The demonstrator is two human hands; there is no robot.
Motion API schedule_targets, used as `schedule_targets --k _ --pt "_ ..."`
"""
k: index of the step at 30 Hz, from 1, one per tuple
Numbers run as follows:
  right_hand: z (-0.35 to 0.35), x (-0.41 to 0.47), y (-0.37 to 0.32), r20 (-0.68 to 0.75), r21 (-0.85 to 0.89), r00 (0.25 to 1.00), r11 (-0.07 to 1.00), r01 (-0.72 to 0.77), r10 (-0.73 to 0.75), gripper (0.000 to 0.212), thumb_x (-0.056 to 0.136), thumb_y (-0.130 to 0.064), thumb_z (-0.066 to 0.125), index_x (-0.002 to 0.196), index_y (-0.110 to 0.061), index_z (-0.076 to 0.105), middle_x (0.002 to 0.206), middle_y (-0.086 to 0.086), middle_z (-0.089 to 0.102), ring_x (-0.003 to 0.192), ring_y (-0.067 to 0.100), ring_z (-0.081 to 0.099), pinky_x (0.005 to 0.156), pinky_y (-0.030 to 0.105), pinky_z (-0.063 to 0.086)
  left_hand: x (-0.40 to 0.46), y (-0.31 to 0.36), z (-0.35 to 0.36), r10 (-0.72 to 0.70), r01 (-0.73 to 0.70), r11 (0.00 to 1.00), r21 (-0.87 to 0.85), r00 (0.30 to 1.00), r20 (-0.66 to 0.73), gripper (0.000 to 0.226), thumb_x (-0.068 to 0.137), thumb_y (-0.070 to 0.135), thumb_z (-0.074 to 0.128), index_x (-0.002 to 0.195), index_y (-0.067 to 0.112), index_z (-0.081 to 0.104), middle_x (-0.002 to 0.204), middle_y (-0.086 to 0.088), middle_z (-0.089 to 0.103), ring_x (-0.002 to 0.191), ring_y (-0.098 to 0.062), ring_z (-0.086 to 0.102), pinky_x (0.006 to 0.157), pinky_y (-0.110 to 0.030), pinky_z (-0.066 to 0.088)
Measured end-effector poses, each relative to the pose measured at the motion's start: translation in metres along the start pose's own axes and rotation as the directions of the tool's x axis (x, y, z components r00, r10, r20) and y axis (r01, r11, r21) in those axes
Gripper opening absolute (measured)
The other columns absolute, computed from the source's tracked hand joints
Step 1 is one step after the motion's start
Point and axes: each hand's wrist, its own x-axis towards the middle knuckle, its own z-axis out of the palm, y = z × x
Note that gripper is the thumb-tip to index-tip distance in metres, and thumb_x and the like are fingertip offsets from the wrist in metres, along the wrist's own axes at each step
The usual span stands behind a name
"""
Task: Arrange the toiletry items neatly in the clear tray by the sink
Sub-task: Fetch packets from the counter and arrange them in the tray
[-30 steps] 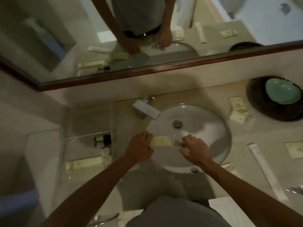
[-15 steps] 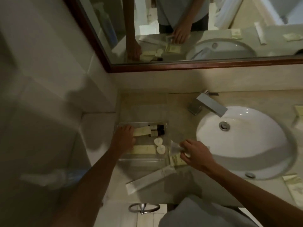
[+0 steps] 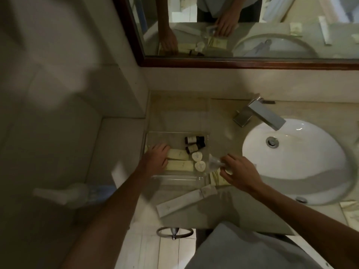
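The clear tray (image 3: pixel 174 178) sits on the counter left of the sink. Inside it lie two cream boxes (image 3: pixel 179 165) side by side, two small dark bottles (image 3: pixel 194 144) and two white round caps (image 3: pixel 198 161). My left hand (image 3: pixel 157 158) rests inside the tray, fingers on the left end of the upper cream box. My right hand (image 3: pixel 236 170) hovers at the tray's right edge, pinching a small clear plastic packet (image 3: pixel 214 162). A flat cream sachet (image 3: pixel 215 177) lies under that hand. A long white wrapped item (image 3: pixel 184 201) lies on the counter in front of the tray.
A white oval sink (image 3: pixel 303 171) with a square metal tap (image 3: pixel 258 116) fills the right. A framed mirror (image 3: pixel 242 63) runs along the back wall. A towel ring (image 3: pixel 174 232) hangs below the counter edge. More packets lie at the far right counter edge (image 3: pixel 349 212).
The view swung from the sink to the tray. My left hand carried a cream box from over the sink into the tray; my right hand followed with the clear packet to the tray's right edge.
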Motion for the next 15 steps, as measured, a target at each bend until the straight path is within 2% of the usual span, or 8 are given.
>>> schedule_targets --k 3,9,15 --pt "0.0 0.003 -0.004 -0.004 0.003 1.0 1.0 0.0 0.0 0.022 0.085 -0.032 0.066 0.104 -0.022 0.063 0.094 -0.004 0.06 0.076 0.01 0.053 0.064 0.024 0.047 -0.004 -0.001 0.004 -0.019 0.017 0.998 -0.065 1.0 -0.023 0.041 0.079 0.021 0.053 0.119 0.013 0.054 0.111 -0.008 0.054 0.093 -0.027 0.054 0.079 -0.038 0.045" --pt "-0.001 0.004 -0.009 -0.004 0.004 1.0 1.0 -0.017 0.017 0.024 0.085 -0.03 0.068 0.106 -0.018 0.066 0.095 -0.001 0.063 0.078 0.012 0.056 0.066 0.023 0.048 -0.004 0.001 0.012 -0.042 0.034 0.987 -0.159 0.998 -0.046 0.039 0.081 0.024 0.052 0.12 0.019 0.049 0.115 -0.004 0.048 0.1 -0.025 0.05 0.086 -0.038 0.046" --pt "-0.002 0.017 -0.014 -0.016 -0.008 1.0 1.0 -0.002 0.002 0.023 0.087 -0.032 0.065 0.106 -0.019 0.064 0.094 -0.002 0.063 0.077 0.011 0.054 0.068 0.026 0.049 -0.002 0.012 0.017 -0.165 0.143 0.975 -0.17 0.978 -0.125 0.051 0.082 0.039 0.049 0.126 0.015 0.051 0.13 -0.011 0.049 0.115 -0.03 0.047 0.1 -0.045 0.037"
